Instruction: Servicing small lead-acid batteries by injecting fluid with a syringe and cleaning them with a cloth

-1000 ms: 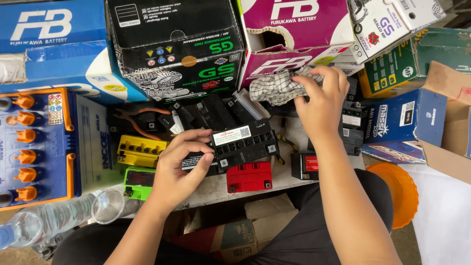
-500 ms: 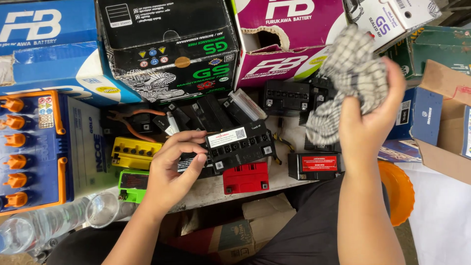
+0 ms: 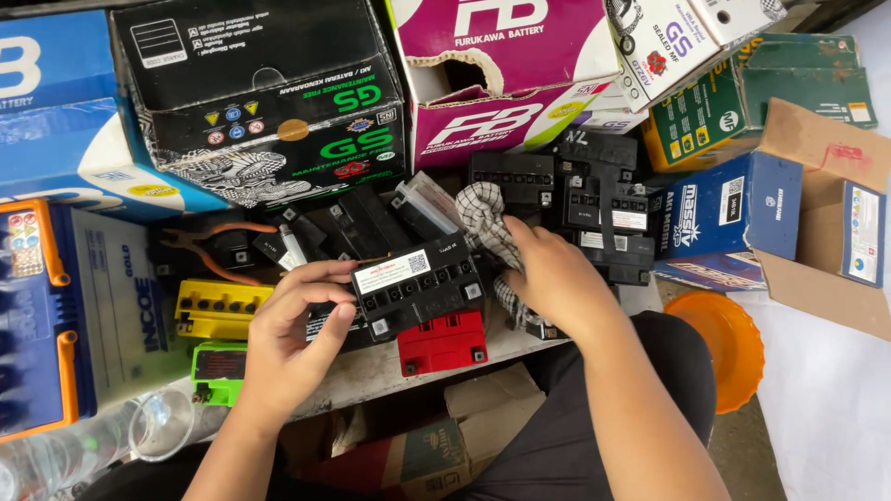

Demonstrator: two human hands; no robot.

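A: Where is the small black battery right now?

B: It lies near the front edge of the worktop, just behind a red battery that touches its lower side. Its white label faces up.

A: And the hands?

B: The left hand is closed around the battery's left end, thumb on top by the label, fingers curled under and beside it. The right hand is clamped on a checked cloth, bunched in the fingers and pressed against the battery's right end.

A: What sits around it?

B: A yellow battery and a green one lie toward the left edge. Orange-handled pliers rest behind them. More black batteries are stacked toward the back right. Cardboard boxes, black and magenta, line the back edge. An orange bowl sits off the right edge, lower down.
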